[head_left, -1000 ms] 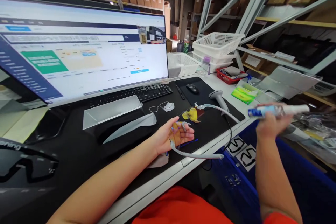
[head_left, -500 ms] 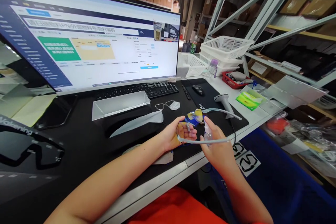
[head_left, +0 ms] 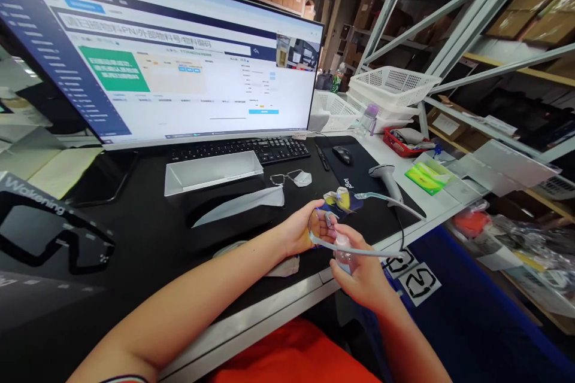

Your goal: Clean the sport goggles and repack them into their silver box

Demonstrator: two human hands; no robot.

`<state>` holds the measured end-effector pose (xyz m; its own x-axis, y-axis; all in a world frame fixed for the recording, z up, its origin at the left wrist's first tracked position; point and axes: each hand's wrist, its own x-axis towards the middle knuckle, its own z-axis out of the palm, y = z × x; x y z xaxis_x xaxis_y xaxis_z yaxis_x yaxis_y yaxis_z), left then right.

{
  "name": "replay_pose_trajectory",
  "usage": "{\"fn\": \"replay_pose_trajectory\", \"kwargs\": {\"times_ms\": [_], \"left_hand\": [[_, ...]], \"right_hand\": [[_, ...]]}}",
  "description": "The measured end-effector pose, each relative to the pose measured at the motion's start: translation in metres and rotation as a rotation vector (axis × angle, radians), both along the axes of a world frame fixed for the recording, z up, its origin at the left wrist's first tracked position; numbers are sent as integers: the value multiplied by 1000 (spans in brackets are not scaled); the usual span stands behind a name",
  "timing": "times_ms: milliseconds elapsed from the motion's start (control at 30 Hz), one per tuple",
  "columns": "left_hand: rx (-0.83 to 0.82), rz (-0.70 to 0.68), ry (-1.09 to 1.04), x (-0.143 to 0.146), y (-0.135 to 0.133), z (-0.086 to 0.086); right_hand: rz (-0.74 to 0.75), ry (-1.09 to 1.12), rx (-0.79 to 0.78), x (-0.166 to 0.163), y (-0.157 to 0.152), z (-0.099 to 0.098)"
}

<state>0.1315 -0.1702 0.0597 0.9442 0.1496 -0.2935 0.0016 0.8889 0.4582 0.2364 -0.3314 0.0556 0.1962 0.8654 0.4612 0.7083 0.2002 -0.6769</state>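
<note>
My left hand (head_left: 302,232) is closed around a pair of sunglasses (head_left: 338,202) with a mirrored yellow-blue lens and pale grey arms, held over the black desk mat (head_left: 148,239). One arm of the glasses (head_left: 359,251) runs across in front of my right hand (head_left: 362,275). That hand grips a small clear spray bottle (head_left: 344,250), its top right next to the lens. A grey cloth (head_left: 281,266) lies under my left wrist.
A large monitor (head_left: 179,66) and keyboard (head_left: 251,148) stand behind. On the mat lie a silver tray (head_left: 211,170), a grey pouch (head_left: 242,203), a clear lens insert (head_left: 290,178), a mouse (head_left: 342,154) and a barcode scanner (head_left: 387,179). White baskets (head_left: 390,87) and metal shelving are at the right.
My right hand came in from the far right with the spray bottle and now holds it close to the sunglasses. The left hand stayed on the glasses.
</note>
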Motion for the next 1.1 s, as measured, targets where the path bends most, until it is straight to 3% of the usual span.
{"fn": "replay_pose_trajectory", "kwargs": {"times_ms": [200,333,433,567,700,833,1000,1100], "left_hand": [[38,-27,-6,0,-1,4],[36,64,42,-1,3,11],[59,260,37,-2,8,18],[185,645,-39,0,11,26],[232,850,-11,4,1,33],[164,817,23,4,-18,42],[112,767,23,-3,-29,44],[249,817,10,-2,-27,38]], "right_hand": [[-14,-20,-35,-7,-5,-3],[-18,165,-104,-7,-8,-12],[-141,218,-168,1,-19,-15],[-300,31,-180,12,-37,-13],[-341,-312,-18,-2,-34,-10],[-426,-610,197,-27,-8,-7],[-489,-694,302,-41,11,-7],[-518,-728,384,-43,10,0]]}}
